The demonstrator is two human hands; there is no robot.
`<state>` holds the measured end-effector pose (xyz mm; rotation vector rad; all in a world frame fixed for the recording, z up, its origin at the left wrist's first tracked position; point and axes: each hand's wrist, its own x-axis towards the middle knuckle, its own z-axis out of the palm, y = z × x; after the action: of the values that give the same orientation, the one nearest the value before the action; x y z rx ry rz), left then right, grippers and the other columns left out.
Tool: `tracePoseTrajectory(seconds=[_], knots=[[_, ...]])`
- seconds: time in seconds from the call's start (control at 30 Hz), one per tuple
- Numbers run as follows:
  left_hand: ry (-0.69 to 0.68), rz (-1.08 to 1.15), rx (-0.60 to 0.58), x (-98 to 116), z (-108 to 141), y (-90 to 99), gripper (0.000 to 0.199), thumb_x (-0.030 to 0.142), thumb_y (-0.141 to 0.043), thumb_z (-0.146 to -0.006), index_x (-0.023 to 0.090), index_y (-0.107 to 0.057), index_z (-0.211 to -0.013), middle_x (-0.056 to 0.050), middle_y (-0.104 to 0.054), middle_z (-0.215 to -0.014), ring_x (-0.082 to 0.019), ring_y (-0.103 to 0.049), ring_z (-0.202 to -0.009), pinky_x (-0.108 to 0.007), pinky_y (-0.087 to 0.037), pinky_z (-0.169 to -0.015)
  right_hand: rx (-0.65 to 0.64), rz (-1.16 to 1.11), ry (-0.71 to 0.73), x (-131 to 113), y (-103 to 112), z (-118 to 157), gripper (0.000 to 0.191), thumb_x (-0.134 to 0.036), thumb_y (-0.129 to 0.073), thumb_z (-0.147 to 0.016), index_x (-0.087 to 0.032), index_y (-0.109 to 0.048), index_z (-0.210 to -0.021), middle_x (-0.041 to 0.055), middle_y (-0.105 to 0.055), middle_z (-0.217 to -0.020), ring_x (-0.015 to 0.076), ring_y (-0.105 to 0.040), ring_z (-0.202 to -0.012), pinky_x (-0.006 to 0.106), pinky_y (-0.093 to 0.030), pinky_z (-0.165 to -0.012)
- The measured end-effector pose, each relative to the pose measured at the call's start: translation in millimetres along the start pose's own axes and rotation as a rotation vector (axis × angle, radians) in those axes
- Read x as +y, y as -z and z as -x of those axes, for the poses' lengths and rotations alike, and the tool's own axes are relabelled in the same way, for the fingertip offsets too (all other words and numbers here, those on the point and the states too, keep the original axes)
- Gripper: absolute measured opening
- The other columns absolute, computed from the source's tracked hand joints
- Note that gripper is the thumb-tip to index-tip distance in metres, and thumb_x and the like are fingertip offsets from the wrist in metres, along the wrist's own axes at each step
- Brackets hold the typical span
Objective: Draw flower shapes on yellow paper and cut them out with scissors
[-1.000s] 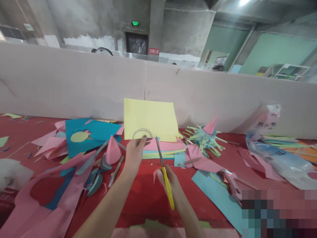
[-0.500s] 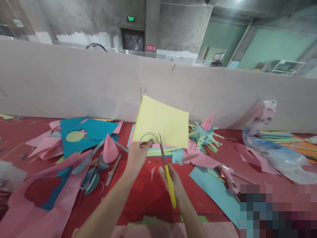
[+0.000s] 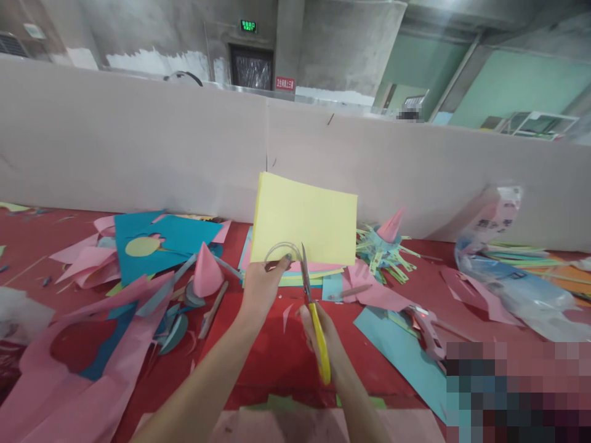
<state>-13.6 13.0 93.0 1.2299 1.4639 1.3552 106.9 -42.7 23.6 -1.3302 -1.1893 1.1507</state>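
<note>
A yellow sheet of paper (image 3: 307,215), possibly more than one layer, stands tilted up in front of me. My left hand (image 3: 264,286) pinches its lower edge between thumb and fingers. A pale curved ring shape (image 3: 279,245) shows at the fingertips; whether it is drawn or a separate ring I cannot tell. In my right hand (image 3: 318,326) are scissors (image 3: 322,347) with yellow handles. Their blades point up, close together, and overlap the sheet's lower edge just right of my left fingers. The handles partly hide the right fingers.
Pink paper scraps (image 3: 87,375) and a pink cone (image 3: 207,274) lie left, near a blue sheet (image 3: 191,231). Rightward are a fringed paper piece with a pink cone (image 3: 390,226), a pink glue gun (image 3: 429,332) and a plastic bag (image 3: 521,277). A white partition (image 3: 138,147) stands behind.
The view has shifted slightly. The yellow sheet's lower edge sits a little higher. Both hands keep their hold, and the scissors stay at the sheet's lower edge.
</note>
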Motion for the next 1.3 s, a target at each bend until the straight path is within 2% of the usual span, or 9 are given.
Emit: tracePoseTrajectory(seconds=[0.13,0.27,0.5,0.77,1.07,1.3], knots=[[0.016,-0.002,-0.022,2.4,3.8,-3.5,0.030,0.038,-0.057,-0.069,0.012,-0.070,-0.076,-0.008,-0.071,-0.074,-0.021,-0.065,-0.076,-0.026,-0.048,-0.065,-0.037,-0.005,-0.025,3.3,2.2,-1.8,0.042,-0.060,-0.051,-0.069,-0.018,-0.050,-0.074,-0.0080,-0.034,-0.047,0.0064,-0.031,-0.038,0.018,-0.026,-0.035],[-0.002,0.011,-0.030,4.4,5.9,-5.7,0.027,0.035,-0.057,-0.070,0.012,-0.070,-0.073,-0.008,-0.071,-0.074,-0.020,-0.065,-0.077,-0.024,-0.047,-0.068,-0.031,0.008,-0.034,5.5,3.5,-2.3,0.041,-0.059,-0.050,-0.071,-0.018,-0.049,-0.075,-0.0082,-0.033,-0.047,0.0061,-0.030,-0.038,0.018,-0.025,-0.035],[-0.013,-0.025,-0.016,6.4,7.0,-5.3,0.028,0.035,-0.056,-0.071,0.011,-0.070,-0.073,-0.009,-0.071,-0.075,-0.021,-0.065,-0.078,-0.024,-0.046,-0.065,-0.043,0.021,-0.038,1.7,3.9,0.6,0.039,-0.059,-0.050,-0.072,-0.020,-0.045,-0.070,-0.0084,-0.032,-0.047,0.0065,-0.030,-0.039,0.018,-0.025,-0.035],[-0.039,-0.017,-0.006,7.1,8.7,-5.6,0.030,0.038,-0.055,-0.071,0.012,-0.070,-0.075,-0.008,-0.071,-0.075,-0.022,-0.065,-0.078,-0.026,-0.047,-0.065,-0.011,0.014,-0.062,2.1,3.0,1.9,0.038,-0.058,-0.051,-0.071,-0.020,-0.049,-0.075,-0.0073,-0.035,-0.048,0.0081,-0.034,-0.040,0.019,-0.026,-0.035],[-0.039,-0.019,-0.010,6.3,8.9,-7.2,0.028,0.036,-0.055,-0.072,0.012,-0.070,-0.074,-0.008,-0.071,-0.075,-0.022,-0.065,-0.077,-0.027,-0.047,-0.067,-0.083,0.031,-0.073,-21.2,6.3,6.3,0.040,-0.059,-0.053,-0.069,-0.020,-0.047,-0.072,-0.0085,-0.033,-0.045,0.0075,-0.033,-0.039,0.019,-0.027,-0.036],[-0.044,-0.032,-0.014,6.0,9.2,-6.7,0.031,0.037,-0.054,-0.072,0.011,-0.070,-0.076,-0.008,-0.071,-0.074,-0.022,-0.064,-0.079,-0.026,-0.046,-0.066,-0.011,0.023,-0.033,-0.8,4.1,1.5,0.039,-0.058,-0.053,-0.069,-0.019,-0.050,-0.073,-0.0078,-0.037,-0.046,0.0073,-0.034,-0.039,0.019,-0.028,-0.037]])
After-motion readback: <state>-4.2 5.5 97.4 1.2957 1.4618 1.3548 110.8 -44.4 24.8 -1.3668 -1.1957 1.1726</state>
